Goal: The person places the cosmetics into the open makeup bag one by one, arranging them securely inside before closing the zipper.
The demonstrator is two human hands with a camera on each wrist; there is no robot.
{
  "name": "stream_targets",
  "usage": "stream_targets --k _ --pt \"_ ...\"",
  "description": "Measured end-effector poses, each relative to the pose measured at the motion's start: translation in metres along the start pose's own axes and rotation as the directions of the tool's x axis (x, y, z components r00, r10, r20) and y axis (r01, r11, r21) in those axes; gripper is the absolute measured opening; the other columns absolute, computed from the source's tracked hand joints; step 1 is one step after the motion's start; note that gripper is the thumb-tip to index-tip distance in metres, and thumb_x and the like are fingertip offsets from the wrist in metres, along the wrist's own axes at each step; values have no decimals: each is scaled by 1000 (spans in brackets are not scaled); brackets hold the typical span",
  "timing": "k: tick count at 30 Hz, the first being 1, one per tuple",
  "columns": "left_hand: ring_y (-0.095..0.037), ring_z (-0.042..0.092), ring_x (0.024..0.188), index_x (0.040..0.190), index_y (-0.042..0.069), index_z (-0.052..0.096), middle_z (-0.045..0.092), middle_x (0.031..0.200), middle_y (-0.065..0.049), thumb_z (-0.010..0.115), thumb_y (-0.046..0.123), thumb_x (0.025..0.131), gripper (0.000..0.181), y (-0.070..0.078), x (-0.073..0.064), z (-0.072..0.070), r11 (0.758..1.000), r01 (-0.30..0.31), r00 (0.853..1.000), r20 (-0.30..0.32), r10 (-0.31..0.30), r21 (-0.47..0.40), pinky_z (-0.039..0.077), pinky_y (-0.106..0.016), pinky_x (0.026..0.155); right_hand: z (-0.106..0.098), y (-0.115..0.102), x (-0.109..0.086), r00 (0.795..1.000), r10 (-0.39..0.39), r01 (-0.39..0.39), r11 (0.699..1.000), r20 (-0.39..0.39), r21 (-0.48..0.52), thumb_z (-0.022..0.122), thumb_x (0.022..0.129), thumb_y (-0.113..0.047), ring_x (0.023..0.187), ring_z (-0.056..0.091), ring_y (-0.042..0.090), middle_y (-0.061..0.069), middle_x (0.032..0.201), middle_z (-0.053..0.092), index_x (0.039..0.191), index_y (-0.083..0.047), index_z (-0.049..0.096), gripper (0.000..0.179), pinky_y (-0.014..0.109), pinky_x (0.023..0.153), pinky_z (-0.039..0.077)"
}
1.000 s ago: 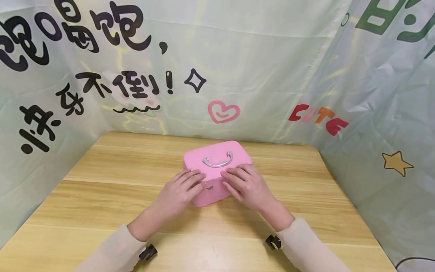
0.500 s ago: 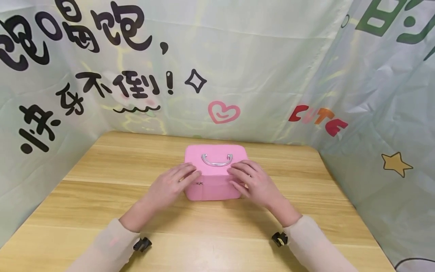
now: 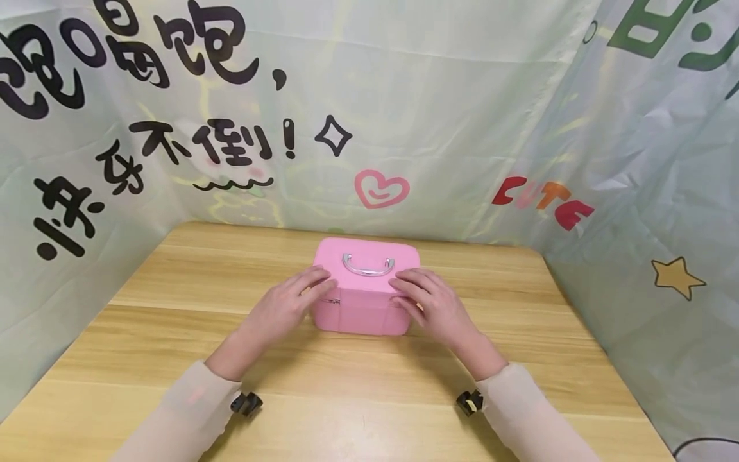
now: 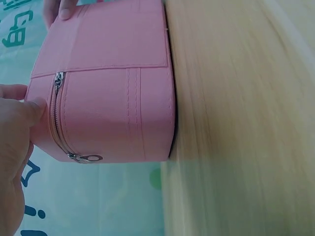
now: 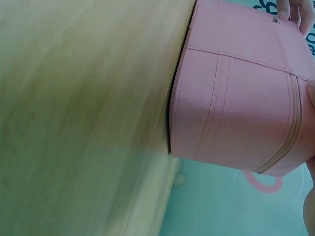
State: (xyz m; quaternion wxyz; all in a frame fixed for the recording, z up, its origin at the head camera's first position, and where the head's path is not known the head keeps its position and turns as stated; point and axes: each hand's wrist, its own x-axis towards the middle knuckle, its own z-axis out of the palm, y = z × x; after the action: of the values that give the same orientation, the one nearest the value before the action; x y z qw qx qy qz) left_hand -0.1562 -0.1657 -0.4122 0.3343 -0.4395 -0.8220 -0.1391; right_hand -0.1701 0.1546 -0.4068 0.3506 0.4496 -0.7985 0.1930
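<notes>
A pink zippered case with a stitched front stands upright on the wooden table. On its lid is a curved silver handle. My left hand holds the lid's near left corner, fingers over the top edge and thumb beside the zipper. In the left wrist view, the silver zipper pull hangs at the end of a partly visible zipper track. My right hand grips the near right corner, its fingers on the lid and thumb lower on the front. The right wrist view shows only slivers of this hand.
The wooden table spreads around the case, with more surface in front of it than behind. A printed pale cloth hangs behind the table and along both sides. A small black device is at the left cuff, another at the right.
The case has turned from a slant to face nearly straight forward, then shifted slightly away. My hands have moved outward from its front to its two near corners.
</notes>
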Motion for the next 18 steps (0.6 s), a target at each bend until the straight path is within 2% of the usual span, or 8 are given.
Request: stream_targets --k 5,11,15,18 --pt "-30 56 120 124 6 63 58 126 -13 75 2 82 43 -1 1 2 992 79 996 -38 -83 -95 48 -43 102 0 1 0 999 51 -51 999 17 16 74 87 -23 113 58 26 8 117 66 117 -8 71 34 37 104 44" --pt "-28 57 116 122 7 64 60 124 -10 74 10 85 38 -7 -4 0 971 202 974 -81 -214 -128 48 -44 100 0 -1 0 996 85 -85 996 -4 22 78 82 -24 110 60 27 8 114 68 114 -7 73 36 39 101 47" --pt "-29 59 114 125 6 62 62 123 -11 71 8 87 39 -12 -9 -2 947 295 952 -43 -302 -130 49 -45 98 0 -2 0 996 91 -91 996 -17 23 80 80 -23 109 61 27 8 113 68 112 -7 73 36 39 99 48" --pt "-31 59 113 128 5 59 63 122 -13 68 10 89 41 -16 -12 -3 914 385 922 17 -386 -129 50 -48 97 0 -3 0 995 99 -98 995 -15 24 79 81 -22 109 61 27 8 113 68 112 -7 73 36 39 100 48"
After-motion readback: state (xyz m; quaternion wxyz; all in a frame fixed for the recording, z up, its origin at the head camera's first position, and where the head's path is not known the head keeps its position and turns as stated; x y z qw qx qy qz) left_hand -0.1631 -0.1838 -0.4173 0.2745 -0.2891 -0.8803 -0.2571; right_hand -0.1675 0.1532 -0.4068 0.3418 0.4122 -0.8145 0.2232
